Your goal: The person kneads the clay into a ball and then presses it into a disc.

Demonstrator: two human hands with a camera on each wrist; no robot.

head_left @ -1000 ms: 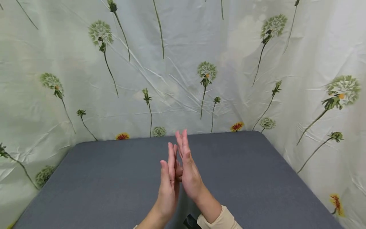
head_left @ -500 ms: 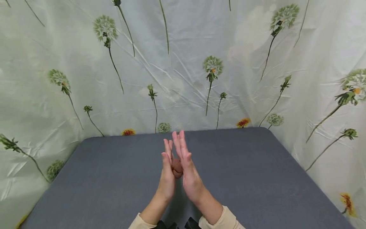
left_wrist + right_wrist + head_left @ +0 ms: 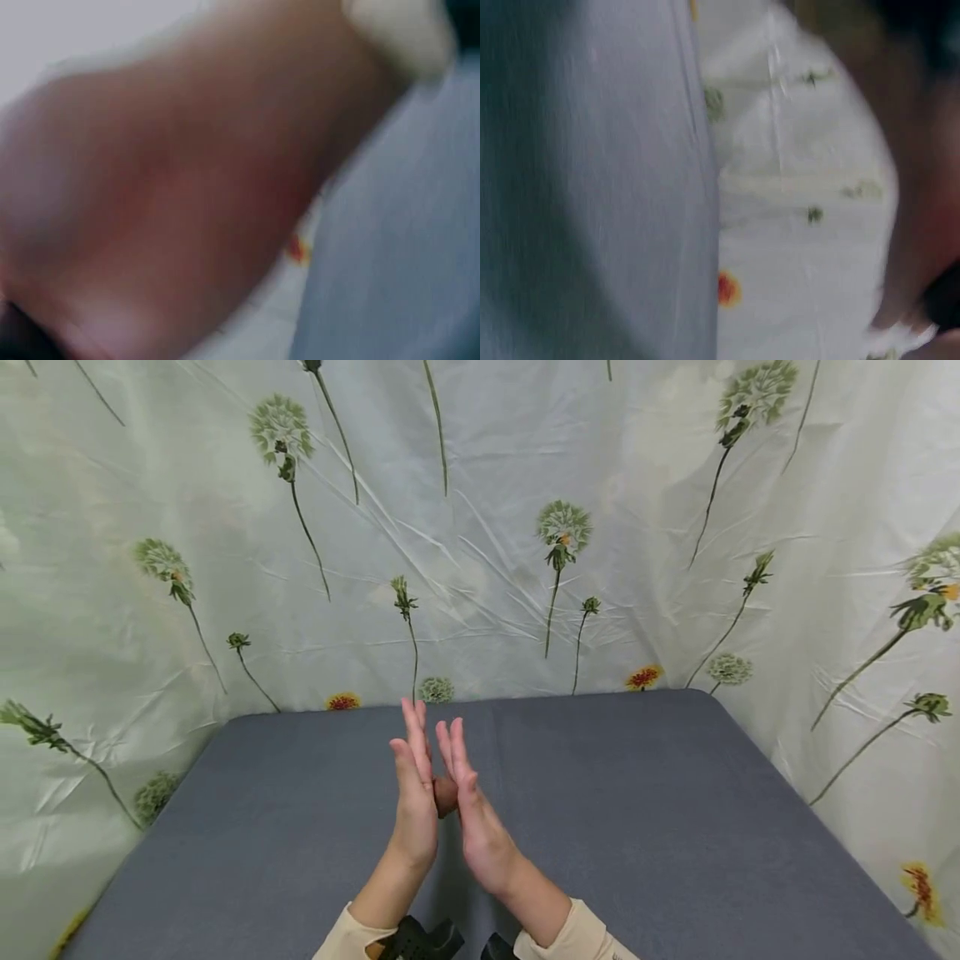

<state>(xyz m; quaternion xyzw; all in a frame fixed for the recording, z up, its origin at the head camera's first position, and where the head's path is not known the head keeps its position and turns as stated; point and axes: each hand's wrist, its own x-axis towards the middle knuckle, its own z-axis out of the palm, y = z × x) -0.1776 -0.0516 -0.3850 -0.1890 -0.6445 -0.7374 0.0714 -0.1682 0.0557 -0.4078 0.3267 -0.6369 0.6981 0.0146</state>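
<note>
Grip spread flat across left hand [image 3: 415, 806] and right hand [image 3: 476, 822], with straight fingers, palm toward palm, pressing a small brown ball [image 3: 446, 797] between. Held above the grey worktop [image 3: 622, 810]. About the wrists, cream sleeves [image 3: 564, 935] and black bands [image 3: 422, 941]. Beyond the far edge, a pale curtain [image 3: 480, 535] printed with dandelions and orange flowers.

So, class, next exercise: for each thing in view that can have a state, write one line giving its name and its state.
Left hand: upright, fingers straight, palm facing inward
Right hand: fingers straight, leaning toward the left hand
Brown lump: between the palms, partly hidden
Left sleeve: back from the hand, wrist bare
Right sleeve: likewise
Flowered cloth: hanging, creased
Grey tabletop: flat
</note>
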